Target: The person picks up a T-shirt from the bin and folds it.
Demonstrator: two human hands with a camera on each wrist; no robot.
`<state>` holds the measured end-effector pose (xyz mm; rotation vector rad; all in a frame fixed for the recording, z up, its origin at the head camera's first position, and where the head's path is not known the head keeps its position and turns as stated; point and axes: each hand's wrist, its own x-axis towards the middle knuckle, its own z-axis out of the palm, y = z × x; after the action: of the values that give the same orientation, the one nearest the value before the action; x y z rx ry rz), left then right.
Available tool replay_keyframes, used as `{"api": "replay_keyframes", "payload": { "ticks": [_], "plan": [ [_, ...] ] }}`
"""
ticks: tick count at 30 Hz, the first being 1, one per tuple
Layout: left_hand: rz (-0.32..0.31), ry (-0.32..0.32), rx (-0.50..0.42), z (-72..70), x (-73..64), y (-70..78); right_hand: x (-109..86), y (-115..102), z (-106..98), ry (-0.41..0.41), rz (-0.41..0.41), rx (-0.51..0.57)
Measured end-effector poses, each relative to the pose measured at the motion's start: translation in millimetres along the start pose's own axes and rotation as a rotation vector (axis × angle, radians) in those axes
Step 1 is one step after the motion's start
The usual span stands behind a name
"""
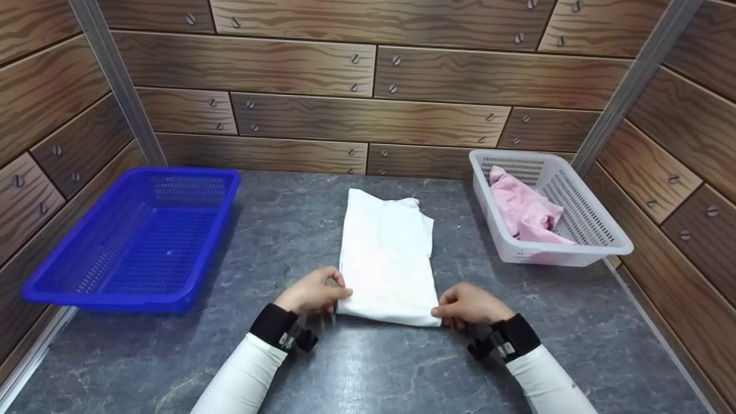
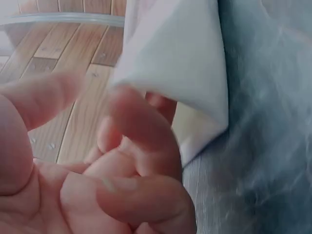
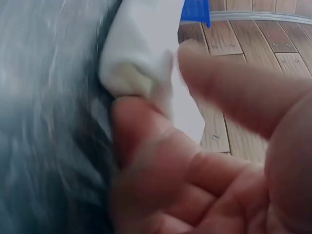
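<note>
A folded white garment (image 1: 388, 259), perhaps a shirt, lies lengthwise on the dark marbled table. Its near edge is a rounded fold; its far edge is uneven. At the near left corner is my left hand (image 1: 315, 292). In the left wrist view, the bent index finger (image 2: 146, 131) touches the fold's end, while the thumb (image 2: 44, 97) stands apart from it. My right hand (image 1: 474, 305) pinches the near right corner, thumb above. The right wrist view shows a fingertip (image 3: 134, 114) under the rolled fold, with the thumb (image 3: 214, 78) on the other side, blurred.
A blue plastic basket (image 1: 215, 230) stands at the left, with nothing seen in it. At the right, a white plastic basket (image 1: 609, 244) holds a crumpled pink cloth (image 1: 523, 207). Wood-patterned walls (image 1: 299, 66) enclose the table at the back and both sides.
</note>
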<state>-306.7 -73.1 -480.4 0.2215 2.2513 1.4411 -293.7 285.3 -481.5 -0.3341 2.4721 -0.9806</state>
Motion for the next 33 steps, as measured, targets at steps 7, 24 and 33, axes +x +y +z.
{"api": "replay_keyframes", "payload": {
  "ticks": [7,24,33],
  "plan": [
    [0.096,-0.024,0.188,9.7,-3.6,-3.6,0.6,0.4,5.1,0.032,0.025,-0.028],
    [0.176,0.066,0.438,20.1,-5.9,0.2,-7.3,-8.0,2.2,-0.002,-0.034,-0.145],
    [0.28,0.302,0.792,52.3,-33.2,27.6,-13.9,-36.2,26.1,0.31,-0.195,-0.243]
  ]
}}
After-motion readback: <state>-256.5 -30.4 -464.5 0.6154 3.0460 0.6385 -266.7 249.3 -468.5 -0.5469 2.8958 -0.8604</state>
